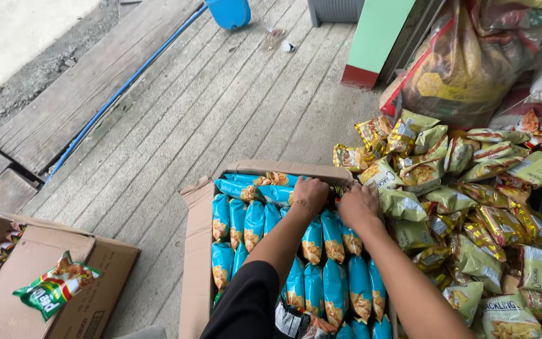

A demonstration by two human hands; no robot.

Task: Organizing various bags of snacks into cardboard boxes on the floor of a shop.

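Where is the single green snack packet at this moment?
In the head view, the green snack packet lies at the lower left, on a flap of the closed cardboard box, well left of the open box where both hands work.

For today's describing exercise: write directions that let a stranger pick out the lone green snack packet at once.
Start at the brown cardboard box in the bottom left corner. On its closed flap lies a single green snack packet. Unlike the blue packets and the yellow-green pile, it lies alone.

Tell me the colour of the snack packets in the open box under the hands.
The snack packets are bright blue with orange-yellow pictures, seen in the head view.
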